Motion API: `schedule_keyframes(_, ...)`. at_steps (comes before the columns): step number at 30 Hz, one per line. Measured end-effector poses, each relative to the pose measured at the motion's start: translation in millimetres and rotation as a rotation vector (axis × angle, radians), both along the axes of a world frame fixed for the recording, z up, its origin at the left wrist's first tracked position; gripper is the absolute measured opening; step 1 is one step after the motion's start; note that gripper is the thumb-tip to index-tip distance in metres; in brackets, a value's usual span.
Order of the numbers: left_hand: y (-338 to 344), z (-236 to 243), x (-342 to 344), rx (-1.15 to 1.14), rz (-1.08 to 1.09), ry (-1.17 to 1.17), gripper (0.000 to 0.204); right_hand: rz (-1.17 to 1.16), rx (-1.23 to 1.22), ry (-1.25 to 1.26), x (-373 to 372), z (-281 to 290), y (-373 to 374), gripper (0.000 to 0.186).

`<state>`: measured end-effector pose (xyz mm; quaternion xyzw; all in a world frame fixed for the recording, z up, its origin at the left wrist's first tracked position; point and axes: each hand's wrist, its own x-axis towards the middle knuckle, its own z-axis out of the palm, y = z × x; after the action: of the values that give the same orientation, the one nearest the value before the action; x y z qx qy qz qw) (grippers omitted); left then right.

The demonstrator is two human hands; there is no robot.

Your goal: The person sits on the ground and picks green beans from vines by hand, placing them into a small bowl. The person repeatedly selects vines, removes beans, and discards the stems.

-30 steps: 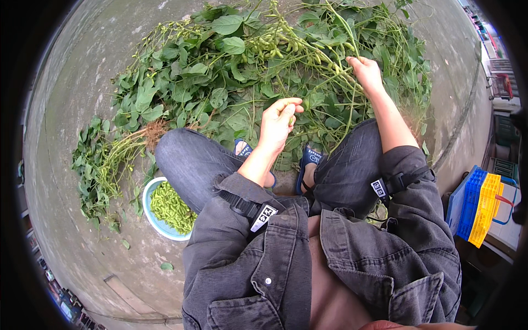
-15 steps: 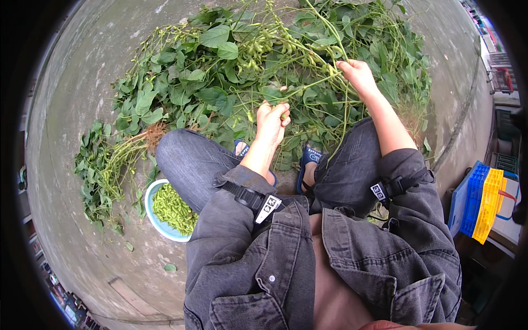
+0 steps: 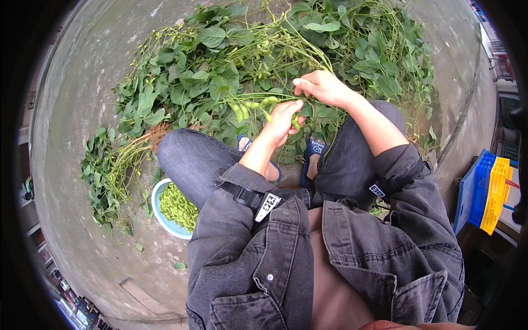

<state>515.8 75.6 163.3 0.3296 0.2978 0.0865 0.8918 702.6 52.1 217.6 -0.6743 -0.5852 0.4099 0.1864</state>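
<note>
My left hand (image 3: 279, 124) is closed, with a green bean pod (image 3: 296, 122) poking out past its fingers. Right beside it, a leafless bean stem bearing several plump pods (image 3: 245, 108) reaches leftward over the leaves. My right hand (image 3: 323, 88) is just above and to the right, fingers curled round a bean stalk (image 3: 313, 50) that runs up into the heap; its grip is partly hidden. Both hands are over the near edge of a wide heap of uprooted bean plants (image 3: 187, 82). Shelled-off whole pods (image 3: 179, 208) fill a light blue basin (image 3: 158, 215) by my left knee.
A smaller bundle of bean plants (image 3: 107, 176) with roots lies on the concrete floor (image 3: 77, 110) at left. Blue and yellow plastic crates (image 3: 484, 192) stand at far right. My slippered feet (image 3: 313, 157) are between my bent knees, below the heap.
My right hand has moved left and down, close to my left hand, and the stalk has swung with it. A cluster of pods now shows beside my left hand, which has shifted slightly right.
</note>
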Motion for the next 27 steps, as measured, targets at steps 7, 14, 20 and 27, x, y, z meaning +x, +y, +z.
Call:
schedule_keyframes(7, -2, 6, -1, 0.599, 0.195, 0.227, 0.036, -0.135, 0.127, -0.175, -20, -7, -1, 0.047)
schedule_keyframes(14, -8, 19, 3, 0.559, 0.144, 0.158, 0.024, -0.176, 0.127, -0.194, -26, -6, 0, 0.046)
schedule_keyframes(20, 0, 23, -4, 0.237, -0.012, 0.035, 0.025, -0.09, 0.196, -0.398, -27, -8, -2, 0.044)
schedule_keyframes(27, 19, -2, -41, 0.028, 0.029, -0.172, 0.015, -0.569, 0.316, -0.352, 51, 5, 18, 0.051)
